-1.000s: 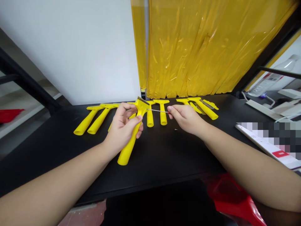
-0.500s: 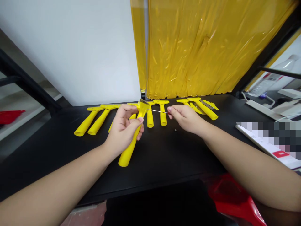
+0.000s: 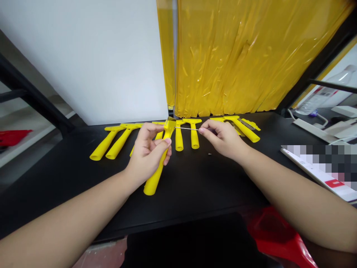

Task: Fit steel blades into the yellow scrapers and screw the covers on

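My left hand [image 3: 150, 150] is closed around a yellow scraper [image 3: 154, 180], its head up and its hollow handle end pointing down toward me. Pinched in my right hand [image 3: 220, 137] is a screwdriver [image 3: 186, 128]; its thin metal shaft runs left and its tip meets the side of the scraper head. My fingers hide the screwdriver's handle. A small screw [image 3: 209, 154] lies on the black table [image 3: 195, 182] below my right hand.
Several yellow scraper handles [image 3: 118, 143] lie along the table's back edge. More yellow parts [image 3: 245, 130] with a blade lie behind my right hand. A white panel [image 3: 111, 63] and yellow plastic sheeting [image 3: 217, 59] stand behind. At right is a white box [image 3: 304, 167]; a red bag [image 3: 276, 230] hangs in front.
The scraper's head has turned slightly in my left hand. My right hand's fingers have shifted their hold on the screwdriver, whose tip stays at the scraper head. The view has moved slightly.
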Available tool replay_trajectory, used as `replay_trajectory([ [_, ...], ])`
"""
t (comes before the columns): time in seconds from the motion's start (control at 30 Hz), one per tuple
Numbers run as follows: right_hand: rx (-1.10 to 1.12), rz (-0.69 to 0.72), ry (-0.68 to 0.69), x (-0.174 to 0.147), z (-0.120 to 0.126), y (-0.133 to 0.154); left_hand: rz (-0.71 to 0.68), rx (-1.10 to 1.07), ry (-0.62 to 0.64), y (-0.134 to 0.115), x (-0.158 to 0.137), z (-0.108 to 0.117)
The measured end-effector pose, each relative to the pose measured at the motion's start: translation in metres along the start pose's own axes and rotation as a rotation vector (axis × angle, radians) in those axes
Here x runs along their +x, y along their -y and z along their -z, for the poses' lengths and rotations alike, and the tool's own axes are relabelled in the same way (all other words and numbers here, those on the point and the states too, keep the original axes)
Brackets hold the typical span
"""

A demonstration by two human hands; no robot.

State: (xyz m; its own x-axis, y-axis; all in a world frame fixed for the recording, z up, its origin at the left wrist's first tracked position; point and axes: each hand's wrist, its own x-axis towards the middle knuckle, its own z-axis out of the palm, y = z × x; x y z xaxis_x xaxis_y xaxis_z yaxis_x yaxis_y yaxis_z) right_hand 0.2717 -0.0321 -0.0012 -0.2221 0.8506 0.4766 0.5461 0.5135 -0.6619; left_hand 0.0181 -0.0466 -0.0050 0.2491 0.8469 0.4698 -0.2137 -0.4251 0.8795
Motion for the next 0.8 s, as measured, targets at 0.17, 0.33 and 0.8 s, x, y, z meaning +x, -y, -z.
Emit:
replay_trajectory([
  [0.17,0.567,-0.372,0.259,0.002,-0.008,0.002,-0.116,-0.007,0.069,-0.001,-0.003,0.0],
  [0.33,0.345,-0.292,0.224,-0.003,-0.01,0.005,-0.064,-0.018,0.062,-0.002,-0.001,0.0],
  [0.8,0.042,-0.154,0.189,-0.003,-0.004,0.01,0.159,-0.111,-0.007,-0.006,0.006,0.003],
])
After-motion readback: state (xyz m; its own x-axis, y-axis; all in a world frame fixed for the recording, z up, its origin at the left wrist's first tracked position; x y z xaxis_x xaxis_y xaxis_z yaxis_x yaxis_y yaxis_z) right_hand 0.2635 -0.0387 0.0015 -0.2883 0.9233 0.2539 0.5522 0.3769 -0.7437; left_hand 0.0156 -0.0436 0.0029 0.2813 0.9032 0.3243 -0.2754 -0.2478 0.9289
